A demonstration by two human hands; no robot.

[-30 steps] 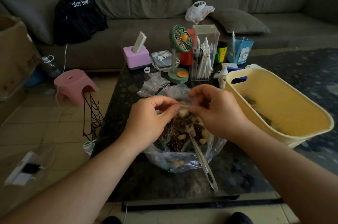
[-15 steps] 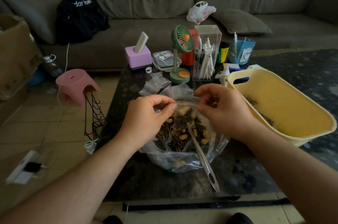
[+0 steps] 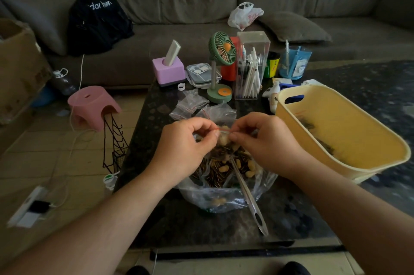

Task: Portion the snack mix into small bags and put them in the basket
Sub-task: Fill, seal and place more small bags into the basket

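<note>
Now | both hands curled, fingertips nearly meeting | left hand (image 3: 186, 147), right hand (image 3: 264, 142) pinch small bag (image 3: 224, 138) top

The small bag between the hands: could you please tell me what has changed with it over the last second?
Both hands stayed on the small bag: the left hand and right hand drew closer along its red zip strip, apparently pressing it closed. The spoon, big snack bag and yellow basket have not moved.
</note>
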